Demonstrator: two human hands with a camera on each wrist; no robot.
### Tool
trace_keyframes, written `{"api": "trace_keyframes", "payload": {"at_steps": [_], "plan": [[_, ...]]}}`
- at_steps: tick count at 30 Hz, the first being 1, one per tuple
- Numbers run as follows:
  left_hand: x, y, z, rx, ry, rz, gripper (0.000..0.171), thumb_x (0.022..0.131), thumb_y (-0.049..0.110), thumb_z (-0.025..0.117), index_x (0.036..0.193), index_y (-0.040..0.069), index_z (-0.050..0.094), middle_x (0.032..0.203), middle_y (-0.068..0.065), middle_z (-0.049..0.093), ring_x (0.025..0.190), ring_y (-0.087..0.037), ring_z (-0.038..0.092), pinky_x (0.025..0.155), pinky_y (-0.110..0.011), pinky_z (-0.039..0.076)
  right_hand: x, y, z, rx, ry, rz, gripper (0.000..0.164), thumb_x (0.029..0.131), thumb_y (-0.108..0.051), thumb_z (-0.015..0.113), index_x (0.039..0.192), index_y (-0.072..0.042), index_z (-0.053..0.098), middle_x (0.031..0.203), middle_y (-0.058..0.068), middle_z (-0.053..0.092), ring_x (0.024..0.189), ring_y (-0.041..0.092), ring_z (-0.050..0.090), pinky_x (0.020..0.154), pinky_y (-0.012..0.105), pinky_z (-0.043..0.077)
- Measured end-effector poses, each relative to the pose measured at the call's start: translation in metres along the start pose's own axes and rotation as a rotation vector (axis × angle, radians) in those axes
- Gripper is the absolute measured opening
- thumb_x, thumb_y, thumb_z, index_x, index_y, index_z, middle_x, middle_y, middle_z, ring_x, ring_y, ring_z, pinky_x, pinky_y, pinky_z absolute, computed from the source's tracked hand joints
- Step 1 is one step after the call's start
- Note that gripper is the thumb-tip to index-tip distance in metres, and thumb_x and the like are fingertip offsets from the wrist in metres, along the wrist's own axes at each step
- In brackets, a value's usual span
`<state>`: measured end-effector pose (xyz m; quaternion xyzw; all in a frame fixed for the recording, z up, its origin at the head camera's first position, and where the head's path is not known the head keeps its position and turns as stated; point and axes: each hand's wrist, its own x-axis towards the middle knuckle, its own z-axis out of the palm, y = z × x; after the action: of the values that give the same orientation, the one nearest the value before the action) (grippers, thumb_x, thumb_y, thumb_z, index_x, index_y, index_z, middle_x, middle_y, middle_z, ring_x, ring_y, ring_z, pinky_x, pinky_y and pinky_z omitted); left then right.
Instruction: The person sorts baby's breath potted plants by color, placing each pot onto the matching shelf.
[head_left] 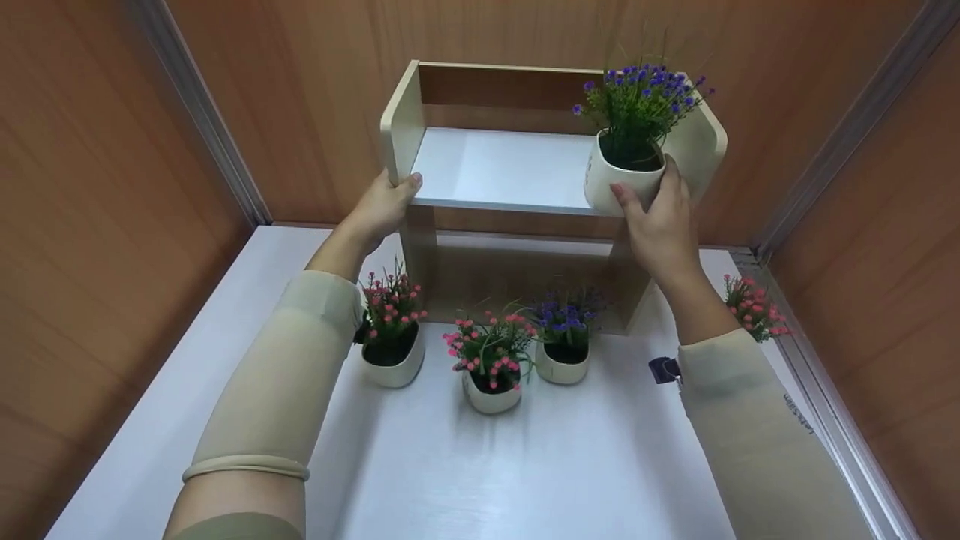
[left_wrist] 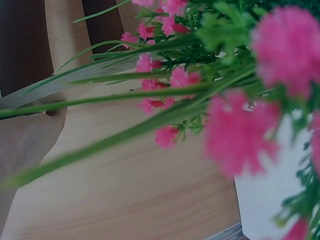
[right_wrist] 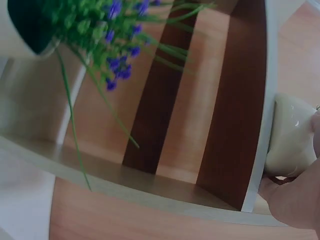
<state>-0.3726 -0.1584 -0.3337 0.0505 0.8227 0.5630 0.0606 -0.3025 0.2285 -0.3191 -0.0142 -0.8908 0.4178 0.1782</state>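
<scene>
My right hand (head_left: 664, 225) grips a white pot (head_left: 619, 184) of purple flowers (head_left: 645, 94), thumb in front and fingers along its right side. The pot is at the right end of the upper board of a small two-tier shelf (head_left: 510, 169), by its side panel. In the right wrist view the same pot (right_wrist: 292, 137) sits against the board's edge, the hand (right_wrist: 295, 200) beside it. My left hand (head_left: 381, 210) holds the shelf's left side panel at board height, thumb on the front; its other fingers are mostly hidden.
On the white table (head_left: 480, 480) below stand a left pink-flowered pot (head_left: 394, 367), a middle pink-flowered pot (head_left: 491, 397) and a purple-flowered pot (head_left: 562, 367). More pink flowers (head_left: 754, 307) show beyond my right forearm. Wood-grain walls (head_left: 315, 112) enclose the table's back and sides.
</scene>
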Motion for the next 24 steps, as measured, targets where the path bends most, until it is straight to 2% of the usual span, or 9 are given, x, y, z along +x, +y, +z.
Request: {"api": "trace_keyframes", "payload": {"at_steps": [6, 12, 18, 24], "plan": [[0.001, 0.0, 0.002, -0.014, 0.007, -0.01, 0.073, 0.117, 0.045, 0.043, 0.174, 0.014, 0.01, 0.177, -0.021, 0.028, 0.166, -0.04, 0.028, 0.135, -0.063, 0.024, 0.016, 0.0, 0.002, -0.031, 0.01, 0.011, 0.102, 0.103, -0.064, 0.064, 0.174, -0.008, 0.016, 0.175, 0.022, 0.034, 0.165, 0.039, 0.032, 0.136, 0.058, 0.025], [0.0, 0.001, 0.003, -0.018, 0.0, -0.024, 0.074, 0.116, 0.047, 0.044, 0.175, 0.018, 0.009, 0.178, -0.019, 0.027, 0.167, -0.04, 0.026, 0.135, -0.064, 0.023, 0.028, 0.0, 0.003, -0.041, 0.003, 0.05, 0.102, 0.104, -0.063, 0.063, 0.174, -0.009, 0.014, 0.177, 0.02, 0.03, 0.167, 0.037, 0.029, 0.138, 0.055, 0.023], [0.0, 0.0, 0.005, -0.018, -0.005, -0.016, 0.075, 0.116, 0.047, 0.044, 0.175, 0.017, 0.009, 0.178, -0.02, 0.027, 0.167, -0.04, 0.026, 0.136, -0.064, 0.022, 0.036, 0.002, 0.003, -0.048, 0.009, 0.069, 0.101, 0.104, -0.061, 0.065, 0.174, -0.008, 0.015, 0.178, 0.019, 0.031, 0.166, 0.036, 0.031, 0.138, 0.054, 0.023], [-0.001, -0.001, 0.005, -0.008, -0.003, -0.008, 0.075, 0.116, 0.049, 0.045, 0.175, 0.018, 0.011, 0.177, -0.02, 0.029, 0.166, -0.041, 0.028, 0.135, -0.065, 0.022, 0.037, 0.003, 0.003, -0.035, -0.015, 0.098, 0.105, 0.104, -0.061, 0.065, 0.174, -0.006, 0.009, 0.181, 0.018, 0.023, 0.169, 0.035, 0.024, 0.139, 0.051, 0.02]]}}
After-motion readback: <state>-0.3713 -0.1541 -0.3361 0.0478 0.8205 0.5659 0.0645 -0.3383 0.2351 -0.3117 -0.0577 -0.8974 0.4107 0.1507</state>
